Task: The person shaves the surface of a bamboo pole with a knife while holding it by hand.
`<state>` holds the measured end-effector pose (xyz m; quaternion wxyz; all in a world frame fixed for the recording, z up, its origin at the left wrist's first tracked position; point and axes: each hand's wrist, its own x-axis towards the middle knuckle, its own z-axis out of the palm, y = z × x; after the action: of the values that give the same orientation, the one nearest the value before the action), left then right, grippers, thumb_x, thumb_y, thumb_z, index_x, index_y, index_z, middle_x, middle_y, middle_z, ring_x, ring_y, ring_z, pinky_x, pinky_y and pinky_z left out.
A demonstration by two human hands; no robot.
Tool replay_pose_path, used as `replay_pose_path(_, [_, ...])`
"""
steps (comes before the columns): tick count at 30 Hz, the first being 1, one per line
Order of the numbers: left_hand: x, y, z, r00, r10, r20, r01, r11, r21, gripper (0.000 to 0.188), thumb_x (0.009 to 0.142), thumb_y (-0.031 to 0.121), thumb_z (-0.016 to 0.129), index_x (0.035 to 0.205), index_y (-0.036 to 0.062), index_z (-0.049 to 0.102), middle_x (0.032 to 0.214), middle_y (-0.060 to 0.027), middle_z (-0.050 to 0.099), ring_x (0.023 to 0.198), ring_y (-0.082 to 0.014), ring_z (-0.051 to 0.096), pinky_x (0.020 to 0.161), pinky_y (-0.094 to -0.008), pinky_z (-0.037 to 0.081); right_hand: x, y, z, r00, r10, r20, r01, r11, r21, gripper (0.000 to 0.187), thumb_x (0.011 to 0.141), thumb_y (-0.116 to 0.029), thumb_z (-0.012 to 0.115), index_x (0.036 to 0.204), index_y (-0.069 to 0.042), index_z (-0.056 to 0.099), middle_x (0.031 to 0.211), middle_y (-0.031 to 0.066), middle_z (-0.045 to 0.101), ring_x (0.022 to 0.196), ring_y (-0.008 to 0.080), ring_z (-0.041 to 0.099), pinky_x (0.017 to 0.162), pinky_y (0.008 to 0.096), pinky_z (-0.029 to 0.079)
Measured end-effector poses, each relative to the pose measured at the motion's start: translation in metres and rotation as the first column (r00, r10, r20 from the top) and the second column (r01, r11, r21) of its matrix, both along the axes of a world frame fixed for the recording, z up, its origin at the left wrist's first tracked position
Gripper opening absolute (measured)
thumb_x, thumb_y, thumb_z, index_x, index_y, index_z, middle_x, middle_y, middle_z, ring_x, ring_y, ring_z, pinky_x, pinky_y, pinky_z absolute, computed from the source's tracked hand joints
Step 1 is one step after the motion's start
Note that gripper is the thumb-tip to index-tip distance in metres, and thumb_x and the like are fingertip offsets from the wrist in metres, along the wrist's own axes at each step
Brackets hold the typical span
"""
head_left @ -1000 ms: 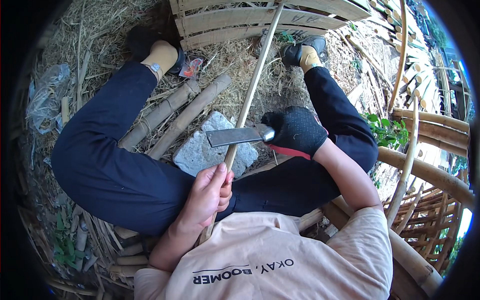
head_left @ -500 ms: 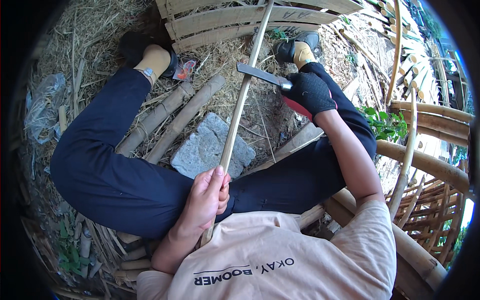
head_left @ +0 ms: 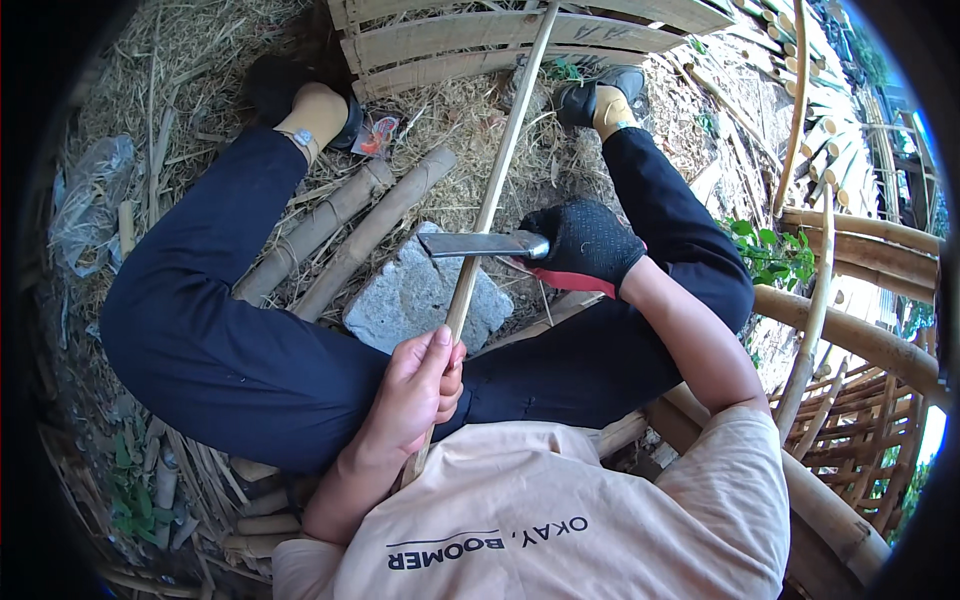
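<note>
Outdoor work spot, strong daylight. Ground: dry straw and bamboo trimmings [head_left: 190,60]. Flat grey stone slab [head_left: 415,300] on the ground just below and left of the grip. Two thick brown bamboo poles [head_left: 345,235] lie side by side, diagonal, left of the grip. Slatted bamboo panel [head_left: 500,30] at the far side. Curved bamboo frames [head_left: 860,330] stacked right of the grip. Green leafy weed [head_left: 770,255] beside them. Crumpled clear plastic bag [head_left: 90,200] far left.

We see a pale yellow bamboo stick [head_left: 497,190], a grey steel knife [head_left: 485,244] and a grey stone [head_left: 415,295]. Our right hand [head_left: 585,240] wears a black glove with red cuff. Our trousers [head_left: 230,340] are dark blue, our shirt [head_left: 560,520] beige.
</note>
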<state>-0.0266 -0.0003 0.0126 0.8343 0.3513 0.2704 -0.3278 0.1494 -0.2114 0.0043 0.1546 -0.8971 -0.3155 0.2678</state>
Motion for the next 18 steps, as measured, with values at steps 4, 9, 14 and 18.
replay_pose_path(4, [0.003, -0.002, 0.001, 1.000, -0.006, -0.008, 0.006, 0.999, 0.044, 0.035, 0.108, 0.035, 0.035, 0.084, 0.0114, 0.043, 0.056, 0.0094, 0.025, 0.041, -0.0001, 0.018, 0.035, -0.0200, 0.015, 0.008, -0.001, -0.004, 0.999, 0.011, 0.051, -0.008, 0.998, -0.068, 0.030, 0.072, -0.032, 0.072, 0.092, -0.011, 0.073, 0.080, 0.0186, 0.069, 0.076, 0.0392, 0.066, 0.071, 0.0457, 0.053])
replay_pose_path(9, [0.002, -0.002, 0.003, 1.000, -0.001, -0.008, 0.001, 0.998, 0.062, 0.035, 0.108, 0.035, 0.036, 0.083, 0.0115, 0.043, 0.056, 0.0093, 0.025, 0.040, -0.0003, 0.018, 0.035, -0.0203, 0.015, 0.020, -0.005, -0.007, 0.974, -0.177, 0.143, 0.189, 0.979, -0.073, 0.026, 0.079, -0.034, 0.068, 0.087, -0.010, 0.072, 0.079, 0.0183, 0.069, 0.078, 0.0384, 0.067, 0.072, 0.0441, 0.053])
replay_pose_path(14, [0.002, 0.003, 0.004, 1.000, 0.010, -0.011, -0.010, 1.000, -0.012, 0.035, 0.108, 0.035, 0.037, 0.083, 0.0113, 0.043, 0.056, 0.0091, 0.025, 0.040, -0.0005, 0.019, 0.034, -0.0204, 0.015, 0.077, -0.058, -0.027, 0.885, -0.340, 0.319, 0.368, 0.929, -0.031, 0.025, 0.084, -0.031, 0.069, 0.086, -0.006, 0.071, 0.076, 0.0211, 0.067, 0.072, 0.0389, 0.064, 0.070, 0.0422, 0.051])
replay_pose_path(18, [0.003, 0.002, 0.004, 1.000, 0.013, -0.017, -0.014, 0.999, -0.037, 0.035, 0.108, 0.034, 0.036, 0.083, 0.0110, 0.043, 0.056, 0.0090, 0.025, 0.041, -0.0005, 0.019, 0.034, -0.0203, 0.016, 0.040, -0.037, -0.002, 0.917, -0.361, 0.171, 0.369, 0.929, -0.023, 0.030, 0.084, -0.038, 0.069, 0.091, -0.010, 0.073, 0.080, 0.0185, 0.069, 0.077, 0.0371, 0.066, 0.072, 0.0426, 0.052])
